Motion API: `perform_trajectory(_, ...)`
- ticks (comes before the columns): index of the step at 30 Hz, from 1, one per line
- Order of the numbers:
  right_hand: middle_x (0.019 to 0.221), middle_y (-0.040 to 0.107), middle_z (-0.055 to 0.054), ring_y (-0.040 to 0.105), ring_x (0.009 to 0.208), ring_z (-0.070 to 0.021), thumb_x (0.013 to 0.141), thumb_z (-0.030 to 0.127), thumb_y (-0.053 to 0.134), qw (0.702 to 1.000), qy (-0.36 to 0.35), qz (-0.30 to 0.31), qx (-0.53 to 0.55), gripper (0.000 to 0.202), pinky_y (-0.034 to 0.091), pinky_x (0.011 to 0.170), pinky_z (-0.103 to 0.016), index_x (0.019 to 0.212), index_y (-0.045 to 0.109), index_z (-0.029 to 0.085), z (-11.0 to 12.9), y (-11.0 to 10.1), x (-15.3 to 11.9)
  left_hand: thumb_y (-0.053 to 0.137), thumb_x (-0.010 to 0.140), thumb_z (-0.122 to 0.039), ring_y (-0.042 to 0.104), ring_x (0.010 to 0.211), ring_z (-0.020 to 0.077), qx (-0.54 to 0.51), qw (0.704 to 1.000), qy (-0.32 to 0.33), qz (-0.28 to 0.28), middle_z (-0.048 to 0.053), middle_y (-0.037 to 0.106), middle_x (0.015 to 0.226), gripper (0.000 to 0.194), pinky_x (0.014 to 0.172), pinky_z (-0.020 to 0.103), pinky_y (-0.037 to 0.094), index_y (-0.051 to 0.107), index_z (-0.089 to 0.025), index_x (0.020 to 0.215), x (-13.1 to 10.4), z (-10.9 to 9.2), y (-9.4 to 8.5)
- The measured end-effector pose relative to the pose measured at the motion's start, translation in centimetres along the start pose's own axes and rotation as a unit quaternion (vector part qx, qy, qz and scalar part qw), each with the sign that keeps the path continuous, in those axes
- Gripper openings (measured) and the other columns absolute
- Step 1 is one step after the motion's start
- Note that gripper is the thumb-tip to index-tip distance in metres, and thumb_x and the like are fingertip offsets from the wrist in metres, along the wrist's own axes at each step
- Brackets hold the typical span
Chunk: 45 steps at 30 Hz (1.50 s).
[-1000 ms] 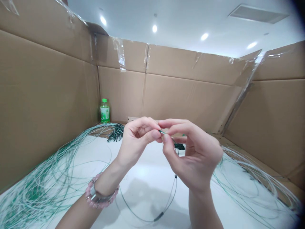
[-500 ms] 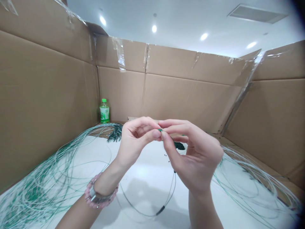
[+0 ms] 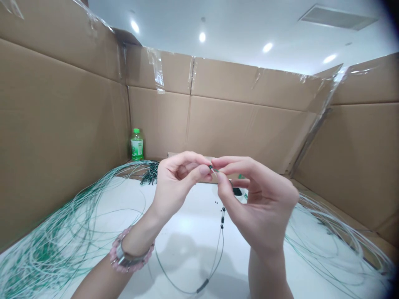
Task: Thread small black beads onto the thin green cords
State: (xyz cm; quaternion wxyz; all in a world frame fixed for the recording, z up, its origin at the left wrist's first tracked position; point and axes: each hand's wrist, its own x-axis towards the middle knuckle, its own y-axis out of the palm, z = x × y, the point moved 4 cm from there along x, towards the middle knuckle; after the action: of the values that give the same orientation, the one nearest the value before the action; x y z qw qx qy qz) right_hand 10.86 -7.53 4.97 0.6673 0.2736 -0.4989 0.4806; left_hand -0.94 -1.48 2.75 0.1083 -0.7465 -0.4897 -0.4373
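Between finger and thumb of my left hand is a small dark bead. My right hand pinches a thin green and white cord just beside that bead, and the fingertips of both hands are close together. Below my right hand hangs a loop of thin cord, with black beads on its upper part and a black tube-like piece at the bottom. My right fingers partly hide a white bowl of small black beads behind them.
Tangled green and white cords cover the table's left side, dark-tipped at the back. More cords lie on the right. A green-capped bottle stands in the back left corner. Cardboard walls surround the white table.
My right hand has shifted slightly right, away from the left fingertips, so the bead and cord show between them. The hanging loop has swung left and more of its beads show.
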Motion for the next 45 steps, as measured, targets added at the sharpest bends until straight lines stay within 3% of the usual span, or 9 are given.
perform_trajectory(15, 0.08, 0.069, -0.001, 0.066, 0.077, -0.0119, 0.066, -0.002, 0.061, 1.0, -0.003, 0.019, -0.013, 0.017, 0.057, 0.052, -0.016, 0.07, 0.063, 0.015, 0.0, 0.0, 0.3, 0.062, 0.077, -0.008, 0.065, 0.067, 0.0044, 0.04, 0.999, 0.036, 0.008, -0.004, 0.067, 0.074, 0.014, 0.061, 0.011, 0.055, 0.07, -0.02, 0.079, -0.1, -0.4, 0.4)
perform_trajectory(23, 0.085, 0.07, 0.001, 0.065, 0.081, -0.0114, 0.071, 0.003, 0.063, 0.999, 0.023, 0.034, -0.023, 0.014, 0.057, 0.055, -0.016, 0.072, 0.065, 0.017, -0.3, -0.4, 0.1, 0.065, 0.073, -0.005, 0.064, 0.065, 0.0062, 0.18, 0.979, 0.093, -0.015, -0.001, 0.068, 0.074, 0.013, 0.059, 0.013, 0.056, 0.069, -0.018, 0.077, -0.2, -1.5, 0.2)
perform_trajectory(33, 0.083, 0.07, 0.001, 0.064, 0.075, -0.0087, 0.079, 0.01, 0.06, 0.996, 0.045, 0.071, -0.035, 0.01, 0.056, 0.059, -0.015, 0.079, 0.067, 0.018, -0.8, -0.5, 0.2, 0.067, 0.073, -0.01, 0.063, 0.062, 0.0073, 0.219, 0.972, 0.085, -0.012, -0.001, 0.068, 0.073, 0.011, 0.057, 0.015, 0.057, 0.07, -0.019, 0.078, -0.1, -1.5, -0.3)
perform_trajectory(39, 0.083, 0.07, 0.002, 0.064, 0.079, -0.0092, 0.079, 0.01, 0.061, 0.994, 0.013, 0.071, -0.082, 0.011, 0.052, 0.059, -0.018, 0.077, 0.067, 0.018, -0.4, -0.6, 0.4, 0.065, 0.074, -0.009, 0.064, 0.066, 0.0086, 0.212, 0.974, 0.084, 0.011, 0.0, 0.069, 0.078, 0.012, 0.06, 0.017, 0.057, 0.068, -0.019, 0.079, -0.2, -1.6, -0.2)
perform_trajectory(45, 0.081, 0.068, 0.003, 0.06, 0.072, -0.0085, 0.079, 0.009, 0.06, 0.992, 0.005, 0.074, -0.1, 0.012, 0.049, 0.057, -0.022, 0.078, 0.066, 0.019, -0.3, -0.6, 0.3, 0.065, 0.075, -0.012, 0.063, 0.064, 0.0087, 0.229, 0.971, 0.07, 0.001, 0.0, 0.068, 0.076, 0.008, 0.059, 0.017, 0.056, 0.067, -0.019, 0.079, -0.2, -1.6, -0.2)
